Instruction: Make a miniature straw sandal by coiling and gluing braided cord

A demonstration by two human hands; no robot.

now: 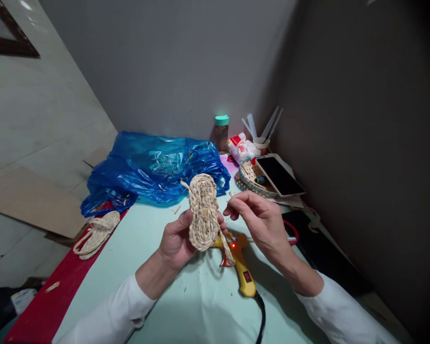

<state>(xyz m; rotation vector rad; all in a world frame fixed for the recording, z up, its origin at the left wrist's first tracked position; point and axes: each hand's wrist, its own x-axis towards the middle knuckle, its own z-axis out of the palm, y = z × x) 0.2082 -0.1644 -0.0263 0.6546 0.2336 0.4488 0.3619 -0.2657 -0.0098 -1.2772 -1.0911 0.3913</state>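
1. Centre of the frame: woven straw sole [203, 211], oval, of braided strands, held upright above the pale green table [186, 306]. The left hand [175, 241] is closed around its lower end, thumb in front, so the flat face is turned toward the camera; a loose braid tail hangs from its lower right edge.
2. Right of centre: right hand [261, 220], fingers curled, thumb and forefinger pinched near the sole's right edge. Whether they nip a thin strand, I cannot tell.
3. Below the hands: yellow glue gun [241, 265], lying on the table with its red light on, cord running to the lower edge; placed within easy reach of both hands.
4. Upper centre-left: blue plastic bag [146, 169], crumpled and slumped; contents hidden.
5. Left of centre: coil of braided straw [97, 232], resting on a red cloth [46, 310] at the table's edge.
6. Upper right of centre: small woven basket [251, 181], holding small items too small to name, with a phone [279, 176] laid tilted across its rim.
7. Behind the basket: cup [261, 142] holding pale sticks, a red-and-white packet [241, 148], and a jar with a green lid [221, 131].
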